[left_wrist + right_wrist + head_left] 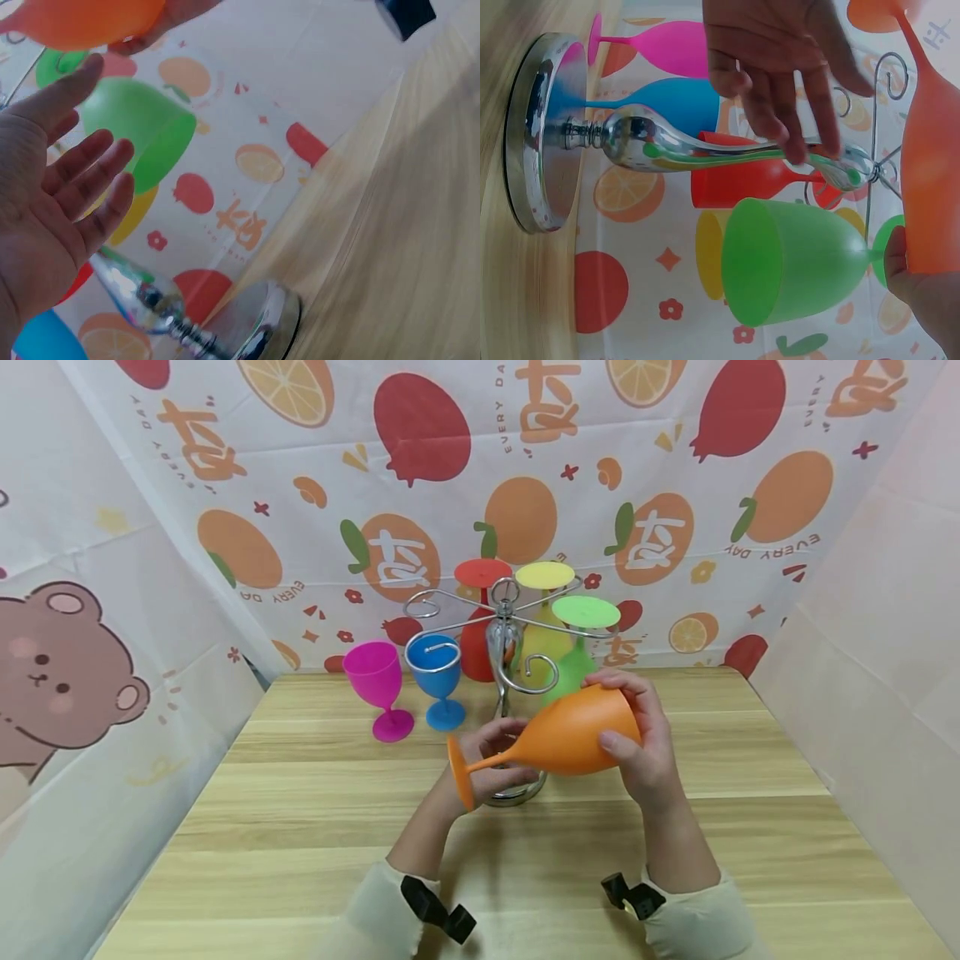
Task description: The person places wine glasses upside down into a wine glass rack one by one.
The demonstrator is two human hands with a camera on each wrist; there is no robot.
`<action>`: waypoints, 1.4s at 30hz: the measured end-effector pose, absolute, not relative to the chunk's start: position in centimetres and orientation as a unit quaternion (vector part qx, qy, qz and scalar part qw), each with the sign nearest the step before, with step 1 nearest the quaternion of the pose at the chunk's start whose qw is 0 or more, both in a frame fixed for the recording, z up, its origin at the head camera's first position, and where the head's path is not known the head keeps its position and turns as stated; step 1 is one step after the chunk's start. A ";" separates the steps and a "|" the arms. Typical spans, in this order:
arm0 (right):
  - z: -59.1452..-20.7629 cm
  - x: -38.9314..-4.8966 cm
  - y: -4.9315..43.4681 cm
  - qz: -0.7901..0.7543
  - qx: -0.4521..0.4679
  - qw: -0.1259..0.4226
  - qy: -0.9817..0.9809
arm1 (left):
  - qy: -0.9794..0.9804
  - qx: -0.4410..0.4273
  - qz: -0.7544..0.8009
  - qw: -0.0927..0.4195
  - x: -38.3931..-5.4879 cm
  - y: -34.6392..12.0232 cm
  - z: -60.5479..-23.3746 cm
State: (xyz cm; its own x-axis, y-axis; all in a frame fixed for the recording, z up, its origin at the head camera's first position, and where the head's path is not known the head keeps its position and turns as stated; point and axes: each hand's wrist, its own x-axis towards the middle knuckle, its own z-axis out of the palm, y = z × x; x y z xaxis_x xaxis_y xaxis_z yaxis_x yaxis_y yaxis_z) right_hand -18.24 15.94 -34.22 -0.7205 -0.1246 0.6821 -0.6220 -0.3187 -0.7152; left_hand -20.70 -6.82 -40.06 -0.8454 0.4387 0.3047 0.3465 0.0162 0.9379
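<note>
My right hand (651, 752) grips an orange plastic goblet (573, 731) by its bowl near the rim. The goblet is tilted almost sideways, its foot toward the left. Behind its stem is my left hand (491, 779), fingers spread and loosely bent, holding nothing in the left wrist view. Just beyond stands a chrome goblet rack (502, 639) with curled arms. A red goblet (482, 573), a yellow goblet (545, 575) and a green goblet (585, 612) hang upside down from it. To the left, a blue goblet (437, 681) and a magenta goblet (372, 672) stand upright on the table.
The wooden table (300, 827) reaches back to a fruit-print cloth (450, 468). A bear-print cloth (67, 668) hangs on the left and a pale cloth (870, 652) on the right. Curled rack arms stick out above the blue goblet and near the orange one.
</note>
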 end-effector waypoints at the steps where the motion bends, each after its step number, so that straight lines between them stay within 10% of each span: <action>1: -34.2 -18.3 15.9 0.742 0.333 0.168 -0.557 | 0.708 0.272 0.651 0.042 -20.5 -6.6 -39.8; 42: -35.0 -19.7 16.3 0.720 0.405 0.106 -0.553 | 0.508 0.450 0.734 0.003 -20.8 -6.7 -38.5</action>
State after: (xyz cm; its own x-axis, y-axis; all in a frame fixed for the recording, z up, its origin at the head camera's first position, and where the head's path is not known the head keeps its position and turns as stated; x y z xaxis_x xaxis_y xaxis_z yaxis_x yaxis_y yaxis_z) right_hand -19.67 16.27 -35.05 -0.6491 -0.2947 0.7013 -0.6014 -0.3656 -0.7104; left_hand -20.80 -6.66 -38.48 -0.5951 0.4611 0.6582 0.4532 -0.4838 0.7487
